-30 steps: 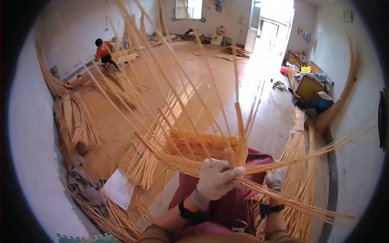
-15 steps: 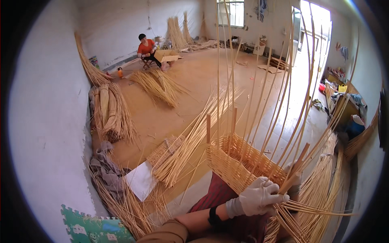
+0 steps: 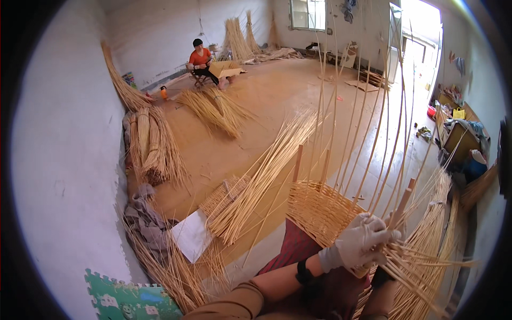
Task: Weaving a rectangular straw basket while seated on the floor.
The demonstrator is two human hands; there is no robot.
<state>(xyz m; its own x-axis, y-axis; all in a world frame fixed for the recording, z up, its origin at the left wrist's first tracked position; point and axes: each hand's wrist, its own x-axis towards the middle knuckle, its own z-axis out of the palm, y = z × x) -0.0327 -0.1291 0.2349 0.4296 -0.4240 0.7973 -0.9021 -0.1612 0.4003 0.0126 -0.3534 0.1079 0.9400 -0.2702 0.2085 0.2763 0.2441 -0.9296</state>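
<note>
A half-woven wicker basket [image 3: 322, 210] leans across my lap, its tall bare stakes rising from the rim and wooden sticks standing at its corners. My left hand [image 3: 362, 241], in a whitish work glove, grips wicker strands [image 3: 410, 258] at the near right corner, its fingers bent around them beside a wooden stick [image 3: 401, 205]. Loose strand ends fan out to the right from under that hand. Behind the stick and the strands, my right hand [image 3: 404, 228] shows only as a bit of pale glove. Its fingers are hidden.
Long wicker rods [image 3: 266, 178] lie on the floor by a white sheet [image 3: 191, 236] and a woven piece [image 3: 226, 197]. A rod bundle [image 3: 426, 229] stands close on my right. Farther off, a seated person [image 3: 200, 58] works beside more bundles. A green foam mat [image 3: 128, 298] lies lower left.
The basket has tipped, showing more of its woven side and less of its inside. Both my hands stay at its near right corner. The whole view has shifted slightly.
</note>
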